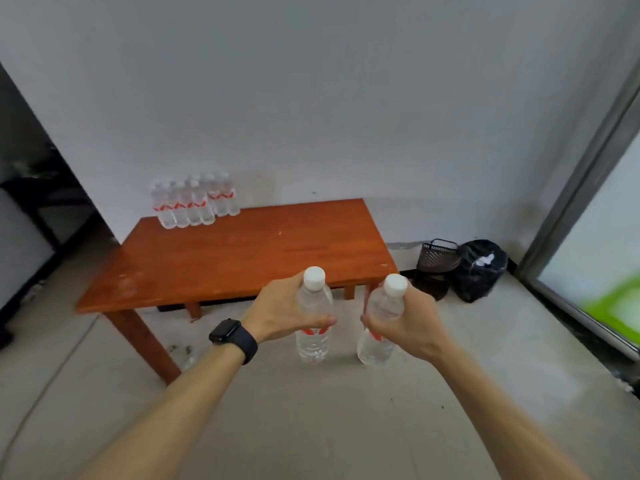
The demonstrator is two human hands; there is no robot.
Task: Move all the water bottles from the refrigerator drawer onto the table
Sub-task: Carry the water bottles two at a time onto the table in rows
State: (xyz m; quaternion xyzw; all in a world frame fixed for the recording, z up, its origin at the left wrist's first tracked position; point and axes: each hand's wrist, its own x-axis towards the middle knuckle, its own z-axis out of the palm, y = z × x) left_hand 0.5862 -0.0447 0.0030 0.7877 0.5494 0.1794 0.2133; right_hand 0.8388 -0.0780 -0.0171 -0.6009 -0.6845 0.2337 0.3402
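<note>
My left hand (282, 311) grips a clear water bottle (313, 344) with a white cap and red label, held upright in the air. My right hand (403, 320) grips a second water bottle (375, 348) of the same kind, tilted slightly. Both bottles hang in front of the near right edge of a low orange-brown wooden table (225, 261). Several more water bottles (194, 202) stand clustered at the table's far left corner by the wall. The refrigerator drawer is not in view.
A brown plastic basket (438, 256) and a black bin bag (479, 270) sit on the floor right of the table by the wall. A glass door frame (581, 188) runs along the right. Dark furniture (31, 216) stands at the left. The floor is grey concrete.
</note>
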